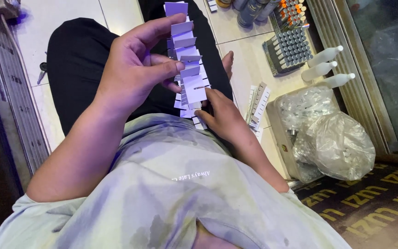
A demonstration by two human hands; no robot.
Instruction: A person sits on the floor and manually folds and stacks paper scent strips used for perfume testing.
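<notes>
The person sits on a pale tiled floor [249, 69] with black-trousered legs stretched toward twelve o'clock, and both hands work over the lap on a slotted white cardboard divider strip [186, 55], a long piece with cross tabs sticking out like a ladder. The left hand [134, 69] has its fingers closed around the strip's upper half, thumb pressed on one tab and forefinger laid across another near the top. The right hand [222, 117], at about five o'clock from the left, pinches the lower end of the strip between its fingertips. The strip runs from the lap up toward twelve o'clock, resting above the thighs rather than on the floor. At three o'clock from the hands, a small stack of more white divider pieces [258, 106] lies on the tiles. Beyond it sits a clear plastic bag [342, 145] of small shiny pieces in a shallow box, three white squeeze bottles [323, 69] lie side by side, and a tray of grey-capped tubes [289, 48] stands near one o'clock.
</notes>
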